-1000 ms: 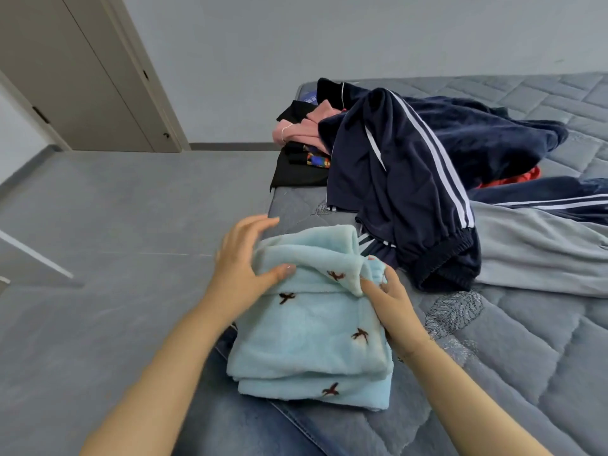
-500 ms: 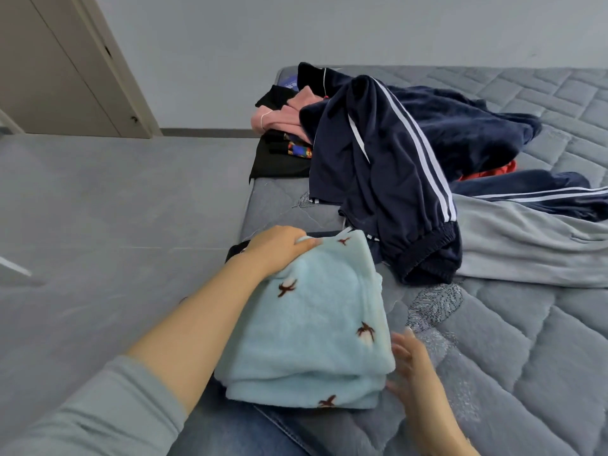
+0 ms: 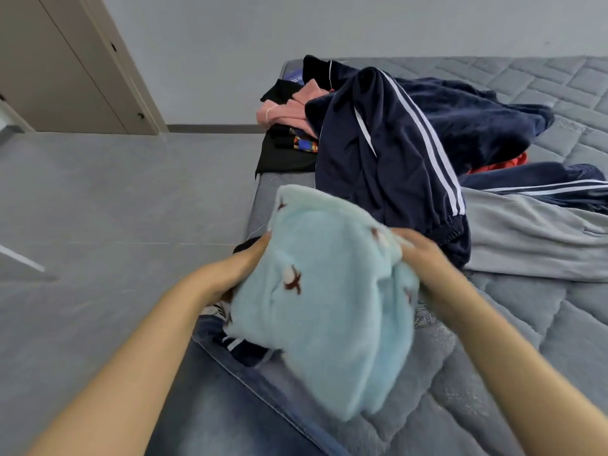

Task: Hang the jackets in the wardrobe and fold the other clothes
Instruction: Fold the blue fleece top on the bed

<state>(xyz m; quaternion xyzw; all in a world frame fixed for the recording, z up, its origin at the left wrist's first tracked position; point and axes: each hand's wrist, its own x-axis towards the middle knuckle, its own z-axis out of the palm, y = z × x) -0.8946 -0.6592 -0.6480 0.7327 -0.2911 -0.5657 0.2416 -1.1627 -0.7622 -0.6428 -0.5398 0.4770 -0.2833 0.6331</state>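
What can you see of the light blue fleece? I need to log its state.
The fleece is pale blue and plush, dotted with small dark red bird-like marks. It is folded into a thick bundle, lifted and tilted above the mattress edge. The left hand grips its left side and the right hand its upper right. Motion blur hides finer detail.

Grey quilted mattress [image 3: 526, 324], grey floor [image 3: 115, 209], beige door [image 3: 59, 77], pale wall [image 3: 296, 28]

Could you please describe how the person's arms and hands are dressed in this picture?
Both forearms are bare right to the frame's lower edge, with no sleeve showing. The left hand and right hand have no gloves, and no watch or bracelet is visible. The image is blurred, so rings cannot be judged.
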